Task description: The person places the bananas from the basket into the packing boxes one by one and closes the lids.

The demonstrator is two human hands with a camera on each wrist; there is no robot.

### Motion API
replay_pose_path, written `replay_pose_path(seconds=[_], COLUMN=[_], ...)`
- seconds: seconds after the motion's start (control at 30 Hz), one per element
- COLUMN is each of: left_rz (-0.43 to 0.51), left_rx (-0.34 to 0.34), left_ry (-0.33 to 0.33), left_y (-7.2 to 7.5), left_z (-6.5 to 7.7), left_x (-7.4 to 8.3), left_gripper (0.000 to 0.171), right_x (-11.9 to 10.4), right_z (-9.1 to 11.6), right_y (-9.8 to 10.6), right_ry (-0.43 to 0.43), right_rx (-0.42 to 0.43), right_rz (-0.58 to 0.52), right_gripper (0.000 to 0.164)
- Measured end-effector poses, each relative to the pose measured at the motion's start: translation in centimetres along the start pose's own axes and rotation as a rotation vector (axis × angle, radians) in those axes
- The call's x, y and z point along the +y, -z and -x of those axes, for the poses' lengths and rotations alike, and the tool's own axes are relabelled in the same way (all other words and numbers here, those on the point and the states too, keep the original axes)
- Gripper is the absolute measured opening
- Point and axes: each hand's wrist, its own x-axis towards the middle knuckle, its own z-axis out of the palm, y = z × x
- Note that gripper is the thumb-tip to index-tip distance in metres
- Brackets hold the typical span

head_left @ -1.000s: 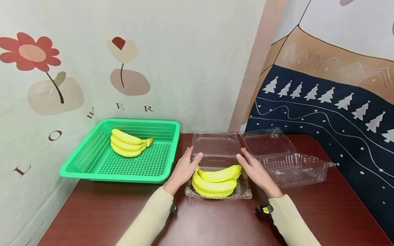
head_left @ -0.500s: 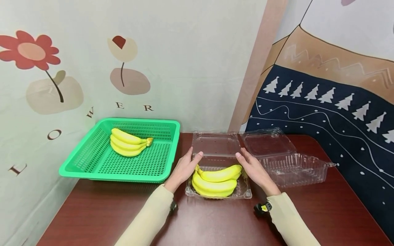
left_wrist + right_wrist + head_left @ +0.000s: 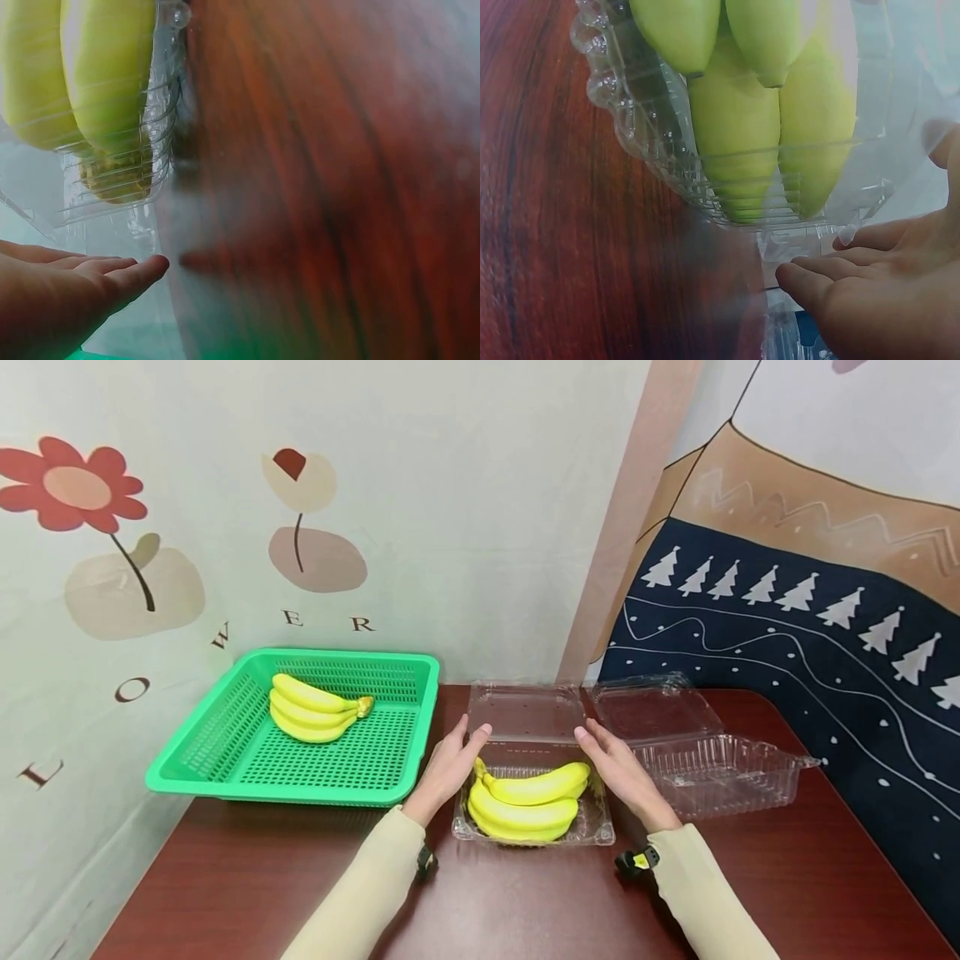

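Observation:
A clear plastic clamshell box [image 3: 596,833] stands at the middle of the table with its lid [image 3: 528,714] folded back. Inside it lies a bunch of yellow bananas [image 3: 525,814]. My left hand [image 3: 445,768] is at the box's left side, fingers straight and pointing away from me, thumb raised. Across from it, my right hand [image 3: 621,770] takes a matching pose at the right side. In the left wrist view, a gap shows between the left fingers [image 3: 142,276] and the box wall. The right wrist view has the right fingertips [image 3: 799,281] close beside the box's ribbed side.
To the left, a green plastic basket [image 3: 277,793] holds another bunch of bananas [image 3: 307,714]. A second clear clamshell box [image 3: 720,777], lid back, sits right of the right hand. The dark red-brown table [image 3: 525,910] meets a printed cloth wall [image 3: 465,527] behind.
Both hands keep almost the same place beside the box, with only a slight drift of the right wrist to the left. Box and bananas stay put.

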Motion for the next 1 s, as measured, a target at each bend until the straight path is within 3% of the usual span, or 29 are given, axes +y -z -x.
replay_pose_path(seconds=[0.3, 0.73, 1.0], left_rz=[0.043, 0.07, 0.063], left_rx=[0.036, 0.141, 0.185], left_ry=[-0.039, -0.116, -0.108], left_y=[0.1, -0.3, -0.2], left_z=[0.2, 0.9, 1.4], left_x=[0.4, 1.2, 1.9], left_gripper=[0.085, 0.081, 0.079], right_x=[-0.3, -1.2, -1.3], right_z=[0.4, 1.7, 1.9], right_y=[0.1, 0.5, 0.4], right_ry=[0.025, 0.074, 0.12], right_rx=[0.019, 0.09, 0.14], right_rz=[-0.034, -0.059, -0.092], right_gripper=[0.077, 0.073, 0.067])
